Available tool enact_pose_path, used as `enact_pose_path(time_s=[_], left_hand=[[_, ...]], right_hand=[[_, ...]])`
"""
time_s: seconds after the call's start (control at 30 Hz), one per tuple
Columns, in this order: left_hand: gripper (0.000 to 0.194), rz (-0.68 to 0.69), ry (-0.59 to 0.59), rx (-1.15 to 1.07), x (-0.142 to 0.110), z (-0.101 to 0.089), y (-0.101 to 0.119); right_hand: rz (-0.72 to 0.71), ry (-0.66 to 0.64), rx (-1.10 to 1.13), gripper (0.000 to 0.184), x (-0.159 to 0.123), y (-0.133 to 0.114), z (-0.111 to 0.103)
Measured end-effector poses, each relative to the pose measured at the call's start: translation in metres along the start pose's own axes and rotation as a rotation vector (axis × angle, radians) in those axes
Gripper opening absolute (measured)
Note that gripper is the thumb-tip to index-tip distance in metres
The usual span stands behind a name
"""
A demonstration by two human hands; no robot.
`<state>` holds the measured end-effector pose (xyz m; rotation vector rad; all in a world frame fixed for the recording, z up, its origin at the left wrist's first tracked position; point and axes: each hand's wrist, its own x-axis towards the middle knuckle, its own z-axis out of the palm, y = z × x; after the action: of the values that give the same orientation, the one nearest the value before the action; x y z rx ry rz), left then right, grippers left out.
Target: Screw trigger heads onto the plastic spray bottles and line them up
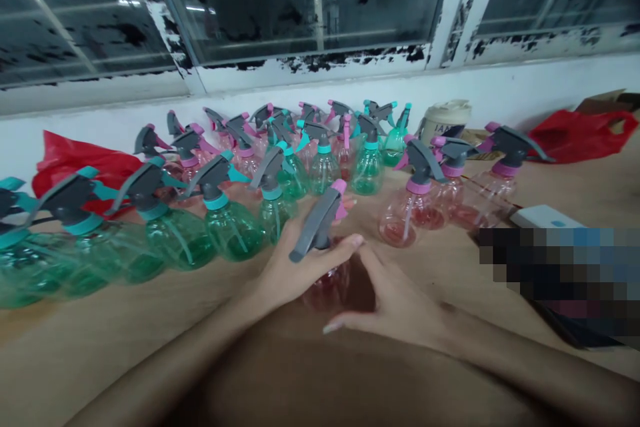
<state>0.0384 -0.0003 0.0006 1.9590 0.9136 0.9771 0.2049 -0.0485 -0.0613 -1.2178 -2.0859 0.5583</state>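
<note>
Pink-nozzled spray bottle [319, 227]: between thumb and fingers of left hand [280, 273], which holds it near the neck; long axis roughly upright; right hand [410, 307]: thumb and forefinger wide, beside bottle, contact unclear; left nearer

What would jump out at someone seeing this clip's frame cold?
Probably the crowd of green bottles with gray-and-teal spray heads, running across the table's left side. Front and center, the left hand grips a pink bottle, the right hand close beside it. Red plastic bags lie at both far sides.
</note>
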Motion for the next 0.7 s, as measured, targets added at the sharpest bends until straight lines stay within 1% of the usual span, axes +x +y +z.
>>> enact_pose_path(time_s=[0.07,0.1,0.2,0.3,0.4,0.47,0.57,0.63,0.7], left_hand=[[0.054,0.053,-0.054,-0.070,0.005,0.005,-0.001],[0.055,0.058,-0.074,-0.092,0.007,0.007,-0.001],[0.057,0.022,-0.105,-0.097,0.011,0.010,0.001],[0.063,-0.010,-0.116,-0.076,0.012,0.006,0.003],[0.071,-0.061,-0.101,-0.004,0.006,-0.004,0.001],[0.072,-0.100,-0.065,0.081,-0.004,-0.013,-0.002],[0.069,-0.194,-0.016,0.259,-0.029,-0.025,-0.008],[0.060,-0.254,-0.040,0.358,-0.050,-0.032,-0.010],[0.048,-0.309,-0.103,0.407,-0.070,-0.036,-0.013]], right_hand=[[0.000,0.070,0.002,0.078,0.004,-0.008,0.002],[-0.011,0.109,-0.002,0.072,0.007,-0.010,0.004],[-0.045,0.189,-0.021,0.059,0.013,-0.011,0.006],[-0.043,0.186,-0.053,0.054,0.019,-0.009,0.003],[-0.027,0.177,-0.096,0.051,0.024,-0.007,-0.002],[0.003,0.181,-0.134,0.050,0.029,-0.004,-0.005],[0.051,0.186,-0.237,0.053,0.038,0.002,-0.009],[0.067,0.188,-0.315,0.056,0.045,0.006,-0.010],[0.072,0.192,-0.371,0.059,0.053,0.009,-0.011]])
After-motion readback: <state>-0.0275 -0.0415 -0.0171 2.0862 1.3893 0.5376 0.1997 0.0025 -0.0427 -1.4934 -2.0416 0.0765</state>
